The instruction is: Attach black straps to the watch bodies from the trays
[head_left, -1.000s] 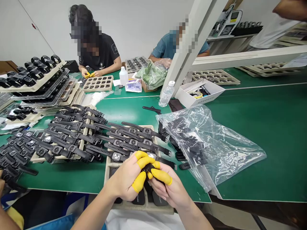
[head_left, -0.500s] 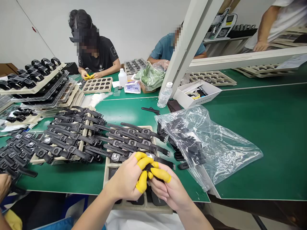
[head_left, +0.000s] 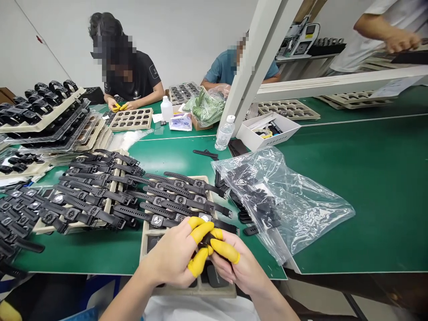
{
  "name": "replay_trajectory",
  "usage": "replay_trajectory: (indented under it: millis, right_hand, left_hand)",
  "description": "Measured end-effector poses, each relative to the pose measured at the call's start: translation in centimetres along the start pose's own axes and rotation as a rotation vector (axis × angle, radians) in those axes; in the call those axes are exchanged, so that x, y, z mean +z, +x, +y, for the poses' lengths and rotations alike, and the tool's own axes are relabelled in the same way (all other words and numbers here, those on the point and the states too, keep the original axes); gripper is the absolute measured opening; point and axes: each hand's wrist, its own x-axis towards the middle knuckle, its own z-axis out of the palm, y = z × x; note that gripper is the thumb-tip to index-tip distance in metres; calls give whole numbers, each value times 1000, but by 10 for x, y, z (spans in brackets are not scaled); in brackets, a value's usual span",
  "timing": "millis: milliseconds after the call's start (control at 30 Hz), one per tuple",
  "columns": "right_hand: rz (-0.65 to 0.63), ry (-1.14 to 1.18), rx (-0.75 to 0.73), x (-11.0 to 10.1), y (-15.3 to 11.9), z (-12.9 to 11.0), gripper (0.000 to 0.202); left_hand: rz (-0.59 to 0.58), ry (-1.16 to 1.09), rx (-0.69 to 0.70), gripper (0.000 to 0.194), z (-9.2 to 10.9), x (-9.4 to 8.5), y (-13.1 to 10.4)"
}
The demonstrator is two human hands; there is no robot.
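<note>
Both my hands, with yellow finger cots on several fingertips, meet over the near part of a beige tray (head_left: 143, 247). Between the fingertips is a small, glossy black smartwatch (head_left: 205, 241), largely covered by the fingers. My left hand (head_left: 174, 254) pinches it from the left, while my right hand (head_left: 234, 258) grips the right side. Just beyond them, several watches with black straps (head_left: 180, 200) lie face down across the tray. Dark watch bodies without visible straps (head_left: 216, 276) sit in the compartments under my hands.
A clear plastic bag (head_left: 310, 209) with black straps lies to the right. More strapped watches (head_left: 83, 196) cover trays on the left, near a tall tray stack (head_left: 50, 120). A bottle (head_left: 225, 133) and white box (head_left: 269, 129) stand by a white post (head_left: 254, 67). Co-workers sit opposite.
My fingers have shifted slightly around the smartwatch, and more of its glossy surface shows. A co-worker's hand at the left edge has left view; another person's hand at upper right has lifted.
</note>
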Motion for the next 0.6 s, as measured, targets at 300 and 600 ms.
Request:
replay_trajectory:
  millis: [300,600]
  right_hand:
    - [53,-1029,-319,-24,-25,-42,33]
    - [168,-1285,-212,-60,-58,-33,29]
  left_hand:
    - [-69,325,-155,45,0,-38,-15]
    - [-381,349,-204,15,-22,-40,-14]
